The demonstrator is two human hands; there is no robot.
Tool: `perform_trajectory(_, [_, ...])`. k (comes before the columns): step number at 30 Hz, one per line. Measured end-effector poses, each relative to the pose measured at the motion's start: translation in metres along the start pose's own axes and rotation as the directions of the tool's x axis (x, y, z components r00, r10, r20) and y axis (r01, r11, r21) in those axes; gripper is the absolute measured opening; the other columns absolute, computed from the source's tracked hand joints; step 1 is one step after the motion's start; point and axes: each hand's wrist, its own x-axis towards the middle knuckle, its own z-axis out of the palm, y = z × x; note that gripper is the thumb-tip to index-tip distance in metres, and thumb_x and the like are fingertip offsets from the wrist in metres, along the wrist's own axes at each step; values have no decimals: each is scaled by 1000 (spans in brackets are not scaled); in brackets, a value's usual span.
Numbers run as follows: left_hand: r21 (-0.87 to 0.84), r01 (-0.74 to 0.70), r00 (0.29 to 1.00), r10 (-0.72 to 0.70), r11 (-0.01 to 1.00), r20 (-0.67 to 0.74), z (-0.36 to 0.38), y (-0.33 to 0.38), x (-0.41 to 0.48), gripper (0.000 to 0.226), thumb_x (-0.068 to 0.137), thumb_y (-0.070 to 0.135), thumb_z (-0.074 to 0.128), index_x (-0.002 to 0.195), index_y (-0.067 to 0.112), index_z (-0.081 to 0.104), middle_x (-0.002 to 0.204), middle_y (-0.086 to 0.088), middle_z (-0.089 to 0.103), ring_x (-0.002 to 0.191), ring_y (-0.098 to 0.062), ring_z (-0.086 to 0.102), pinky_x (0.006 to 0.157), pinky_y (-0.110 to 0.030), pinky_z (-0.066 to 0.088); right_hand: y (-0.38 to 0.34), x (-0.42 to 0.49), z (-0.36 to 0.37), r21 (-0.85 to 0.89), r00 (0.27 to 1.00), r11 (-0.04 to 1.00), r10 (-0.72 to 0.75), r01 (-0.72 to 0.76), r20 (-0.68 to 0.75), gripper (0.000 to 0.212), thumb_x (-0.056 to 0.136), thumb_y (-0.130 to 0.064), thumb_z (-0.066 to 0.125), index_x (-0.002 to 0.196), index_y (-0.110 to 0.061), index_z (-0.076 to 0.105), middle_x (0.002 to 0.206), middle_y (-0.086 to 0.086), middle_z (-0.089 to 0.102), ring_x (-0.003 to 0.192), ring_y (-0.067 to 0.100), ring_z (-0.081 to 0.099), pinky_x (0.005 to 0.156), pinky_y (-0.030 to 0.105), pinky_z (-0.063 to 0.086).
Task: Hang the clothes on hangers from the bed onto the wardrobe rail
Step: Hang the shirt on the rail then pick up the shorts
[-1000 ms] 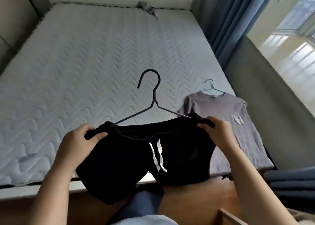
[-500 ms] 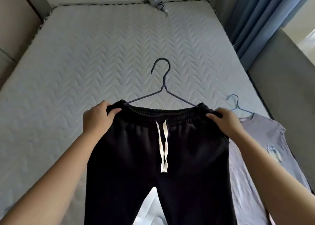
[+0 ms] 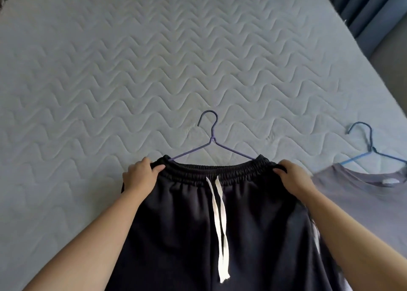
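Black shorts (image 3: 187, 224) with a white drawstring lie spread on the bed (image 3: 110, 70), their waistband stretched over a dark wire hanger (image 3: 211, 139) whose hook points away from me. My left hand (image 3: 141, 176) grips the left end of the waistband. My right hand (image 3: 293, 177) grips the right end. To the right lies a grey T-shirt (image 3: 363, 198) on a blue wire hanger (image 3: 370, 147). The wardrobe rail is out of view.
The quilted white mattress fills most of the view. Blue curtains (image 3: 363, 2) hang at the top right, with a grey wall (image 3: 394, 48) along the bed's right side.
The shorts went from held up above the bed's foot to lying flat on the mattress. Both hands kept hold of the waistband ends. The view has moved closer over the bed.
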Motion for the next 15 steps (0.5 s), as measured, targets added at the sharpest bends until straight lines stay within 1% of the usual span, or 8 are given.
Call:
perform_trajectory(2, [16, 9, 1000, -9, 1000, 26, 25, 4, 15, 50, 89, 49, 44, 108, 4, 50, 111, -20, 60, 106, -39, 51, 85, -44, 42, 10, 15, 18, -14, 999, 999, 36, -35, 5, 23, 92, -23, 51, 101, -3, 59, 106, 22, 65, 103, 36, 57, 79, 36, 40])
perform_trajectory(4, [15, 18, 999, -18, 1000, 35, 44, 5, 25, 50, 88, 50, 45, 106, 3, 51, 109, -20, 61, 104, -39, 53, 85, -43, 44, 18, 23, 31, -21, 998, 998, 64, -64, -13, 24, 91, -25, 52, 101, -4, 59, 106, 21, 65, 101, 35, 58, 79, 36, 41])
perform_trajectory(6, [-6, 22, 1000, -22, 1000, 18, 58, 3, 30, 50, 86, 49, 48, 105, 3, 53, 107, -21, 62, 102, -39, 55, 84, -43, 43, 24, 27, 40, -16, 995, 996, 85, -86, -60, 25, 89, -27, 54, 101, -5, 60, 106, 18, 65, 99, 35, 58, 75, 35, 39])
perform_trajectory(9, [-23, 13, 1000, -14, 1000, -14, 67, -1, 33, 48, 85, 48, 51, 106, 4, 54, 106, -22, 63, 103, -39, 55, 85, -43, 41, 27, 25, 46, -42, 990, 997, 66, -72, -122, 26, 89, -29, 55, 100, -6, 59, 106, 14, 63, 99, 34, 56, 71, 35, 38])
perform_trajectory(12, [-59, 16, 1000, -16, 998, 9, 65, -2, 31, 47, 86, 46, 51, 111, 6, 52, 113, -20, 60, 110, -38, 51, 91, -43, 38, 23, 21, 46, -94, 993, 993, 56, -66, -106, 29, 89, -28, 54, 105, -4, 56, 112, 17, 59, 104, 36, 53, 78, 39, 41])
perform_trajectory(15, [-11, 0, 1000, 1, 1000, 26, 59, -1, 19, 48, 89, 43, 47, 121, 8, 48, 125, -20, 52, 119, -36, 42, 98, -42, 32, 14, 11, 41, -134, 995, 987, 81, -89, -65, 33, 90, -24, 52, 115, -2, 51, 119, 20, 53, 111, 39, 49, 88, 43, 41])
